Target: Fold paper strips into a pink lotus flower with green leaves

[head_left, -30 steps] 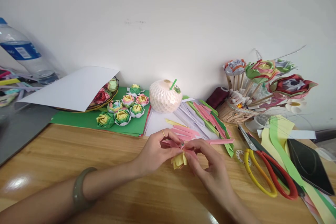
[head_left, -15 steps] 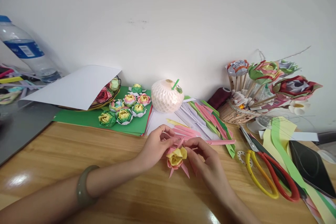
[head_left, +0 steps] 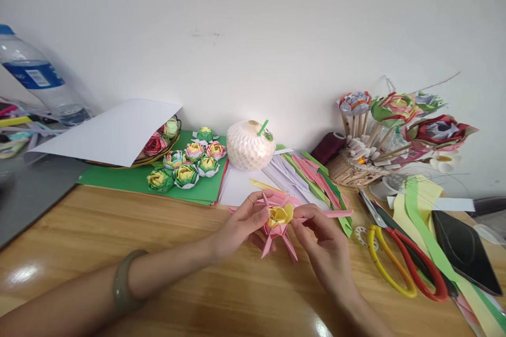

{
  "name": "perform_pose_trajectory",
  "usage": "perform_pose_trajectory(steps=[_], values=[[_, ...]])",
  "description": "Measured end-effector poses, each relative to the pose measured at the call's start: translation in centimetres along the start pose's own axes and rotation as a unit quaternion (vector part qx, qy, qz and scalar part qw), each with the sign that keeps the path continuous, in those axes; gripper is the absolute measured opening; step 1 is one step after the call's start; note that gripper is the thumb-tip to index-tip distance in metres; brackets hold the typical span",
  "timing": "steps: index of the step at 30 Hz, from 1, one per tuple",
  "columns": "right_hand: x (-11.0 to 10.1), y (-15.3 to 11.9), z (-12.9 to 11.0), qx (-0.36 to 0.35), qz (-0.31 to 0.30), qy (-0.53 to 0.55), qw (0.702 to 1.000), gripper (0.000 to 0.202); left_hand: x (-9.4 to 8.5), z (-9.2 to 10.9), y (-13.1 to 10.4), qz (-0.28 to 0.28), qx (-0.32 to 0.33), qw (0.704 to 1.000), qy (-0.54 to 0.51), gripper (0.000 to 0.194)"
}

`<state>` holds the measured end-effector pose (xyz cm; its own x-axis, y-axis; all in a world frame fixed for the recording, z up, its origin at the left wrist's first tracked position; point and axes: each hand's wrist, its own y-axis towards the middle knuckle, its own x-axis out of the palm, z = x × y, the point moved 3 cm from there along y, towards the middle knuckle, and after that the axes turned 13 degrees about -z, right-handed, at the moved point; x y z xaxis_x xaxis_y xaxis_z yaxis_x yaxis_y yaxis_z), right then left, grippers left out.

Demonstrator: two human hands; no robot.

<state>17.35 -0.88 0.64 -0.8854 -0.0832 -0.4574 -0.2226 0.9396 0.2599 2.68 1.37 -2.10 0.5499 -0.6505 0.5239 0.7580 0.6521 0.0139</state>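
A folded paper flower [head_left: 279,221] with a yellow centre and pink pointed petals sits between my two hands, above the wooden table [head_left: 190,289]. My left hand [head_left: 249,221] grips its left side, thumb on the front near the yellow petals. At its right side, my right hand [head_left: 320,231] pinches the edge of the flower between thumb and fingers. Part of the flower's underside is hidden by the left fingers. Behind it lie pink folded paper strips [head_left: 290,199] on white paper.
Several finished paper flowers [head_left: 185,175] rest on green sheets [head_left: 114,179] at left. A white textured ball-shaped container [head_left: 250,147] stands behind. On the right are scissors [head_left: 395,258], a dark phone-like slab [head_left: 466,253] and a basket [head_left: 351,171] of paper flowers. A bottle [head_left: 39,73] leans far left.
The flower has moved a little right and up and is turned, so more pink points show. My left thumb now lies over its front; my right hand has shifted right.
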Motion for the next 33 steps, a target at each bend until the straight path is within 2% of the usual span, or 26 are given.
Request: perform_pose_trajectory(steps=[7,9,13,17,20,26,31,33], values=[[0.0,-0.2,-1.1,-0.085,-0.007,-0.137,0.987,0.009,-0.4,0.3,0.2,0.006,0.004,0.999,0.053,0.058],[0.1,-0.4,-1.3,-0.118,-0.019,-0.175,0.977,0.015,-0.4,0.2,0.2,0.004,-0.001,0.998,0.058,0.058],[0.2,-0.9,-1.4,-0.189,-0.019,-0.266,0.945,0.028,-0.4,-0.1,0.3,-0.012,-0.005,0.998,0.062,0.055],[0.1,-1.1,-1.3,-0.217,-0.021,-0.35,0.911,0.039,-0.3,-0.1,0.4,-0.013,0.01,0.999,0.051,0.052],[0.1,-1.1,-1.3,-0.224,-0.024,-0.351,0.909,0.041,-0.2,-0.2,0.6,-0.011,0.009,0.999,0.039,0.052],[-0.1,-1.0,-1.8,-0.252,-0.02,-0.31,0.917,0.036,-0.1,-0.3,0.3,-0.059,0.012,0.998,0.027,0.049],[-0.1,-1.3,-2.2,-0.321,-0.026,-0.316,0.892,0.029,-0.2,-0.1,-0.1,-0.11,0.006,0.994,0.007,0.04],[-0.1,-1.5,-2.3,-0.339,-0.032,-0.316,0.886,0.025,0.0,0.1,-0.2,-0.111,0.009,0.994,0.021,0.039]])
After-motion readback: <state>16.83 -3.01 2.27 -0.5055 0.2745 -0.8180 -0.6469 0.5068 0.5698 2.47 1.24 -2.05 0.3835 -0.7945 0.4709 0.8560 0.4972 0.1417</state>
